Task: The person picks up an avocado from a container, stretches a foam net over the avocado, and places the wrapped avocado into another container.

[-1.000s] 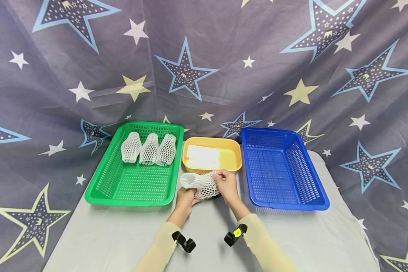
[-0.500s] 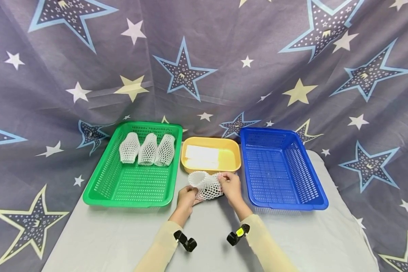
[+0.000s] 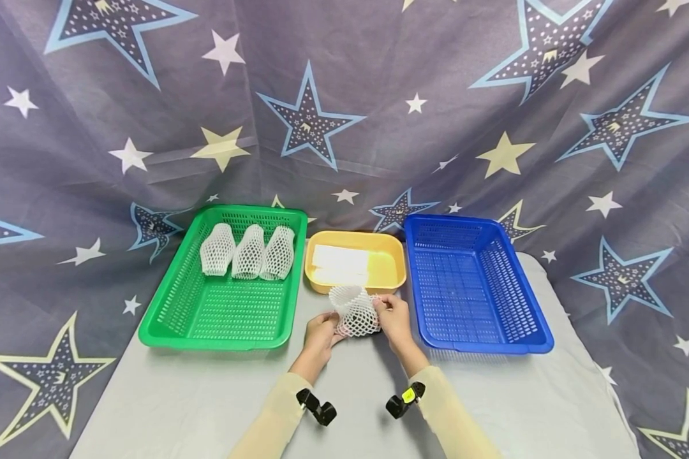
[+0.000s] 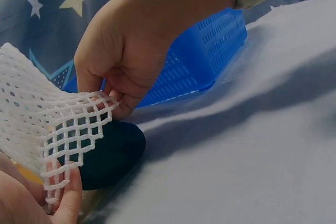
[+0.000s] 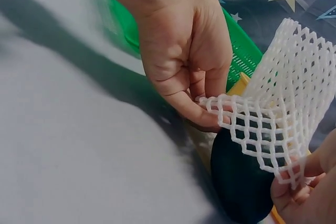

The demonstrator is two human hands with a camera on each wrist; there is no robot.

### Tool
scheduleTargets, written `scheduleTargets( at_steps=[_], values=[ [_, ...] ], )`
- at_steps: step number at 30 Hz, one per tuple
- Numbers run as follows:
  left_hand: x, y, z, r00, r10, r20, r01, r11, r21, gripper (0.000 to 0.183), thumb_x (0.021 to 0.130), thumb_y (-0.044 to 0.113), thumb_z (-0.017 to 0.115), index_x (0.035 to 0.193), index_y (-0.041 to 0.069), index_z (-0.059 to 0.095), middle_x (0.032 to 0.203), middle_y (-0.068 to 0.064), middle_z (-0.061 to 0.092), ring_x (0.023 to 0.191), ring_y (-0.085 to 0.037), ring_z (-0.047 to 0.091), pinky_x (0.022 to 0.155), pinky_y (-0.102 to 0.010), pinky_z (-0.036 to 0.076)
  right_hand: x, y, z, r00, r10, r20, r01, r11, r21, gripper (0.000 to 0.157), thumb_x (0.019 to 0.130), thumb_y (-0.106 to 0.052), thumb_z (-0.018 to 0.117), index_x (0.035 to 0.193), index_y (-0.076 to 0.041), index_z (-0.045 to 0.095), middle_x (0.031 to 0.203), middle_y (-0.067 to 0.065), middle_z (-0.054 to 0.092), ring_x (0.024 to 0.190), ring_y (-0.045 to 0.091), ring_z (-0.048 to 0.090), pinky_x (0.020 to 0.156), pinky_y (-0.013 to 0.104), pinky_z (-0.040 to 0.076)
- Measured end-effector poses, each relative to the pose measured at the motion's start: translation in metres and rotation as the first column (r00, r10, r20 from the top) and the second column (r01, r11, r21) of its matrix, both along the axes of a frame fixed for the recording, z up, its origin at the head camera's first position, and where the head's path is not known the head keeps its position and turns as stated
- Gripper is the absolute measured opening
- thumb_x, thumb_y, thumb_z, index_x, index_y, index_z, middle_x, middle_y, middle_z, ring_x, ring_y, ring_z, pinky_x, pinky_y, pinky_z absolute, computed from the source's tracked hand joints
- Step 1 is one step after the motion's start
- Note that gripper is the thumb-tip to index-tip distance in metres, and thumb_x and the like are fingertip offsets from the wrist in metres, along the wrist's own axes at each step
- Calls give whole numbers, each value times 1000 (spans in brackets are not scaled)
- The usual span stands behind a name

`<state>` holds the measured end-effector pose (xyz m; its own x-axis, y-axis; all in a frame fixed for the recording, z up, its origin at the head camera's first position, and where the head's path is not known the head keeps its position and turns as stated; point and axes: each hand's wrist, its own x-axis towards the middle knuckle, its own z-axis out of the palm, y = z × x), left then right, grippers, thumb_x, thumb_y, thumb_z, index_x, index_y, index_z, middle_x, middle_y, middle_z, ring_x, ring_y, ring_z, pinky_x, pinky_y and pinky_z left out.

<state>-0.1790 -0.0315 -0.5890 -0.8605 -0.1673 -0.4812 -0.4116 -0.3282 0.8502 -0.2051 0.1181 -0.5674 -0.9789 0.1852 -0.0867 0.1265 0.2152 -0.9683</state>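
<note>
A white foam fruit net (image 3: 357, 315) is stretched between my two hands in front of the yellow bin, its free end standing up. My left hand (image 3: 319, 333) pinches the near left of its edge with thumb and fingers. The opposite side of that edge is pinched by my right hand (image 3: 395, 319). In the left wrist view a smooth, dark green, rounded object (image 4: 116, 156) lies close under the net's spread mouth, partly showing through the mesh. The right wrist view shows the same dark object (image 5: 234, 177) between the hands, its far end hidden by the net.
At left stands a green basket (image 3: 241, 312) with three bulging white foam nets (image 3: 249, 253) side by side. The yellow bin (image 3: 392, 268) behind my hands holds flat white material (image 3: 340, 263). A blue basket (image 3: 459, 293) stands at right on the grey-covered table (image 3: 356, 401).
The net has shifted right, and its free end has swung from pointing left to pointing up. Both hands have moved slightly right, still holding the net's edge.
</note>
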Motion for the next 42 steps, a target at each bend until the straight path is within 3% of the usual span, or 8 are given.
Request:
scheduleTargets(
  at_steps=[7,12,16,20,23,24,32,42],
  values=[
    [0,6,0,1000,-21,3,21,997,-69,37,104,7,52,132,-17,54,131,-33,57,109,-27,63,93,-40,60,5,4,-3,1000,3,6,-4,999,37,12,97,1,61,98,11,67,82,8,60,67,8,50,56,17,45],
    [-1,13,3,1000,4,-15,-5,999,-36,36,104,8,51,132,-14,55,133,-30,58,114,-27,64,97,-38,58,6,4,-4,1000,4,5,-4,1000,15,13,98,2,57,99,11,67,83,8,60,65,9,50,54,18,46],
    [-1,14,6,998,46,-52,-46,999,-1,31,105,10,52,127,-10,59,126,-23,62,106,-20,65,90,-30,59,7,2,-4,1000,6,-4,-6,999,-48,14,98,4,54,99,12,65,81,6,59,64,7,51,54,18,46],
    [-1,11,10,993,79,-86,-74,995,61,24,105,9,52,120,-8,60,119,-14,62,97,-13,62,80,-24,56,17,-2,16,999,29,-19,-31,992,-120,14,97,8,51,100,16,62,78,7,59,64,9,52,54,19,47],
    [-3,9,8,992,79,-101,-70,994,89,23,106,9,50,122,-6,58,124,-14,59,103,-14,60,85,-26,55,24,-3,28,999,34,-16,-36,990,-140,13,95,10,49,96,16,61,74,6,58,63,9,51,55,19,46],
    [-5,9,2,991,83,-101,-73,993,97,24,107,11,49,123,-5,58,126,-14,58,106,-15,60,88,-27,54,23,-3,24,999,34,-11,-35,987,-157,13,94,10,49,95,15,61,73,4,57,63,9,51,55,18,46],
    [-5,8,3,993,86,-82,-72,984,160,32,107,12,50,131,-8,53,135,-19,55,114,-19,57,99,-35,52,12,4,-11,999,27,35,-17,966,-257,13,98,6,51,101,10,63,73,-6,57,63,5,50,56,18,46],
    [-4,5,0,998,-8,-63,16,992,127,35,108,13,49,134,-10,52,136,-20,56,114,-18,60,107,-40,51,12,9,-14,997,4,74,16,967,-255,11,99,4,53,99,8,63,74,-6,59,64,5,53,56,18,49]
  ],
)
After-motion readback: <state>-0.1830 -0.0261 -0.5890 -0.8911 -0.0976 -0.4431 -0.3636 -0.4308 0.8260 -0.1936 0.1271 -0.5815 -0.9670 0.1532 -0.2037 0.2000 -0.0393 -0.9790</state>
